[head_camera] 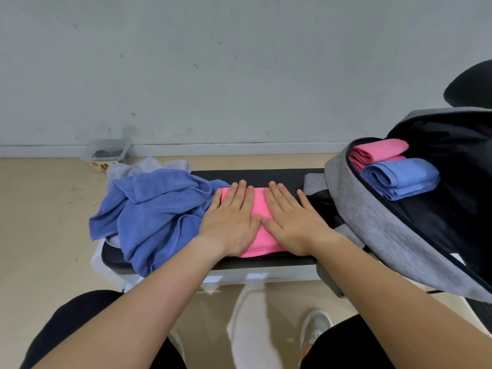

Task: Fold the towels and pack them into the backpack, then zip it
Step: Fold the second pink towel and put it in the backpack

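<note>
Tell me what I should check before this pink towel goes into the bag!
1. Pink towel folded flat on the bench: ok.
2. Edges lined up: cannot tell, the left hand and right hand cover most of it.
3. Hands gripping it to lift: not ok, both lie flat on top with straight fingers.
4. Backpack open: ok, its zip is undone.
5. Room inside: ok, dark space shows beside the packed pink towel and packed blue towel.
6. Every towel folded: not ok, the loose blue towel lies crumpled on the bench.
</note>
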